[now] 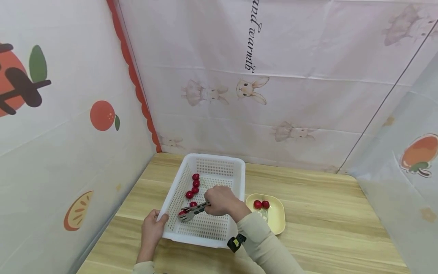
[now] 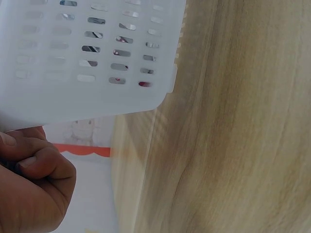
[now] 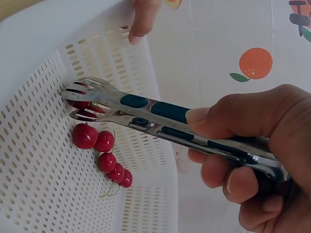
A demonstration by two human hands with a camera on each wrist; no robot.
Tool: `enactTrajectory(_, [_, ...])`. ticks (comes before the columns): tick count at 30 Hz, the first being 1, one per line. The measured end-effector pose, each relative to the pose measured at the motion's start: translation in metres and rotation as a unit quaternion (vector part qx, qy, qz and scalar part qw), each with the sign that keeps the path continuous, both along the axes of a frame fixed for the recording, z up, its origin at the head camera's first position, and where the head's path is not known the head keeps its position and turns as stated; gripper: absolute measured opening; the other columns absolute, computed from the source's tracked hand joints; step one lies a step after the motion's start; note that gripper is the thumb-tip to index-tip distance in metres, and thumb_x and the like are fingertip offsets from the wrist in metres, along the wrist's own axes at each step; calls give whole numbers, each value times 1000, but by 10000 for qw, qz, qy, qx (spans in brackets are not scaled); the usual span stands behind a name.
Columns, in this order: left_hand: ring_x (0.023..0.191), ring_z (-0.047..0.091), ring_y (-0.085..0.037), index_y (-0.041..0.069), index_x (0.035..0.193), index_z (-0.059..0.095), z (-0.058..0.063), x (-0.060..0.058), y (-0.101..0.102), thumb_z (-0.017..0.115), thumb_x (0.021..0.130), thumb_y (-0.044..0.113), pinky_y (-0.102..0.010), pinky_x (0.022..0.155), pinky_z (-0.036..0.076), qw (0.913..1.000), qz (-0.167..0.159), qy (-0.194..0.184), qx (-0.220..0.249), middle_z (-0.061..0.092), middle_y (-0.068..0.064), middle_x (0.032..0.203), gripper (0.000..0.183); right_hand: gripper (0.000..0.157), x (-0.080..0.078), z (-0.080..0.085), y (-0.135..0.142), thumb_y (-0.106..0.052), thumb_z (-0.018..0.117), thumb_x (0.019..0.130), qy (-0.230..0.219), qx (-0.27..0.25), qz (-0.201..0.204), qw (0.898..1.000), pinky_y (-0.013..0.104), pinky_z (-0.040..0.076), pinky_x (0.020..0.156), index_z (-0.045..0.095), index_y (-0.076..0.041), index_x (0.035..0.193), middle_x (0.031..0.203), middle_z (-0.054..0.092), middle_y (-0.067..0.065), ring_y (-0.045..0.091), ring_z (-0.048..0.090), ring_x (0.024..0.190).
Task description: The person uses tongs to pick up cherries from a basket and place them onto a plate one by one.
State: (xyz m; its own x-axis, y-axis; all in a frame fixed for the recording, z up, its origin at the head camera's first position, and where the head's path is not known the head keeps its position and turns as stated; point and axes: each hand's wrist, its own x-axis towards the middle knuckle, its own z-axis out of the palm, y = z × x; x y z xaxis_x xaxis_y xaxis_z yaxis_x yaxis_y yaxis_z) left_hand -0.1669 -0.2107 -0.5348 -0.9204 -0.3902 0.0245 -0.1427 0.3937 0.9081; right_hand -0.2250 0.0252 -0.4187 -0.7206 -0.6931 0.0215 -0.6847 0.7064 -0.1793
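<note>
A white perforated basket (image 1: 205, 230) stands on the table, and my left hand (image 1: 152, 230) grips its rim at the near left, thumb over the edge. In the left wrist view the curled fingers (image 2: 46, 165) are beside the basket wall (image 2: 92, 97). My right hand (image 1: 222, 201) holds metal tongs (image 3: 165, 114) with dark grip inserts, reaching down into the basket. Between the forked tips shows red cherry (image 3: 77, 101), partly hidden by the metal. Several more red cherries (image 3: 84, 136) lie in a row along the basket's left side, some with stems.
Right of the basket is a small yellow plate (image 1: 278, 217) carrying two cherries (image 1: 261, 204), partly behind the right forearm. Wooden tabletop (image 1: 325, 213) extends to the right. Printed curtains (image 1: 219, 125) enclose the table at the back and sides.
</note>
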Motion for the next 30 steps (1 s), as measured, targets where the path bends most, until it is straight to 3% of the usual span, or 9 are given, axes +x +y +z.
enactTrajectory(5, [66,63,-27,-4,89,56,1,0,0,60,86,11,-28,50,47,10000,36,32,-83,66,-17,80,16,26,1,0,2,-15,66,71,123,-212,115,9996,21,21,39,46,-19,56,45,31,-11,5,25,43])
enactTrajectory(14, [73,66,-33,-5,93,55,4,2,2,57,89,11,-30,52,52,9998,-93,-39,170,66,-23,90,17,27,5,12,12,-16,65,70,346,-407,122,9985,21,20,40,44,-19,54,46,27,-11,5,24,45])
enactTrajectory(24, [71,65,-33,-5,92,55,1,0,1,56,87,12,-29,51,51,9999,-79,-28,119,66,-21,86,18,26,6,17,16,-15,65,70,318,-531,41,9981,21,20,40,45,-18,54,46,27,-11,5,24,44])
enactTrajectory(30, [70,65,-32,-5,92,55,1,1,1,57,87,12,-28,51,50,9999,-45,-32,93,67,-20,85,17,23,14,25,27,-15,64,71,232,-717,-28,9971,21,23,40,49,-18,55,47,32,-12,5,27,45])
